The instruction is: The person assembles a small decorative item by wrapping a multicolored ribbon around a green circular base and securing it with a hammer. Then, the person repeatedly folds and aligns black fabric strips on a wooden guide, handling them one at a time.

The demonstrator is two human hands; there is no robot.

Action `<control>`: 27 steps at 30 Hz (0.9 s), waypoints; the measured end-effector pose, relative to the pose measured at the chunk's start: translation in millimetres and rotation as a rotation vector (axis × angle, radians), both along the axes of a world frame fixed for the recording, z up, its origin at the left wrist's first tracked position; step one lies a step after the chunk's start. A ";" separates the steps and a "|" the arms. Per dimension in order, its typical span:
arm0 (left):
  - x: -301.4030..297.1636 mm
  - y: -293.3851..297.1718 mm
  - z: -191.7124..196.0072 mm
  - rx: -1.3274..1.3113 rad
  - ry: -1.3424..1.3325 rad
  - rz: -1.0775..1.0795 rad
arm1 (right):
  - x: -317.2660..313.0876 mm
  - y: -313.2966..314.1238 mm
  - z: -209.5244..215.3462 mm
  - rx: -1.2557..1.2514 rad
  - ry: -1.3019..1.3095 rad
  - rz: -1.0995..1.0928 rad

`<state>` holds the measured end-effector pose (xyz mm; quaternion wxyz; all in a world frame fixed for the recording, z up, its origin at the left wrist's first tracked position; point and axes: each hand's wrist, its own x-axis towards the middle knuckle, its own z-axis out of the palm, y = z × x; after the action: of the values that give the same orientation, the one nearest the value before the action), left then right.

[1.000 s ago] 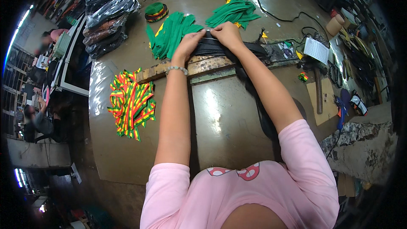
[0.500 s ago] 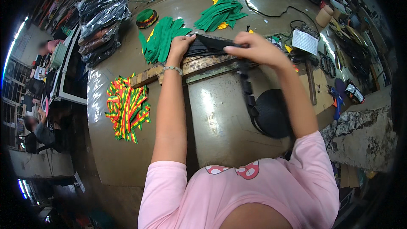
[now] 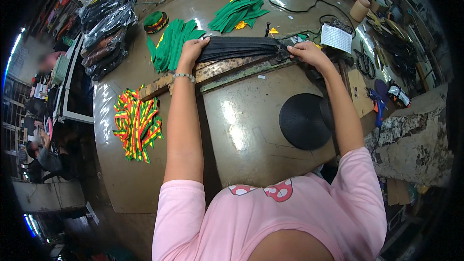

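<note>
Black ribbon strips (image 3: 241, 48) lie layered lengthwise along a worn wooden board (image 3: 227, 69). My left hand (image 3: 193, 52) is closed on their left end, thumb on top. At the right end, my right hand (image 3: 308, 54) pinches the black ribbon with thumb and fingers; its exact grip is partly hidden. A flat black ribbon roll (image 3: 304, 122) rests on the table below my right hand, with some ribbon running up behind my right forearm.
Green strip bundles (image 3: 176, 43) and a red, yellow and green ribbon pile (image 3: 139, 128) lie left. Plastic-wrapped goods (image 3: 104, 24) stand at the back left. Scissors (image 3: 365, 63), a blue glue gun (image 3: 379, 106) and a white sheet (image 3: 337, 37) lie right. Two people sit far left.
My right hand has moved right along the board, drawing the black ribbon out flat over the other strips. The left hand keeps its place at the left end.
</note>
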<state>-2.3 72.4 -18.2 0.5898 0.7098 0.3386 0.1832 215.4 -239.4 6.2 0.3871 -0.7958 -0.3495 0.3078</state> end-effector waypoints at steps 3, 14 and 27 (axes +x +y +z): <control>1.4 -1.1 -0.6 -0.004 0.015 0.022 | 3.0 -2.4 1.1 -0.096 -0.139 0.040; -18.1 -5.8 14.8 -0.029 -0.041 -0.169 | -88.7 98.3 76.3 0.545 -0.439 0.139; 1.3 -5.8 -1.6 0.090 -0.124 0.070 | -100.6 189.8 14.3 0.197 -0.523 0.007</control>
<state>-1.0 66.5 -19.9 0.5703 0.7106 0.3176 0.2624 114.8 -49.6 20.5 0.3582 -0.8054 -0.4687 0.0579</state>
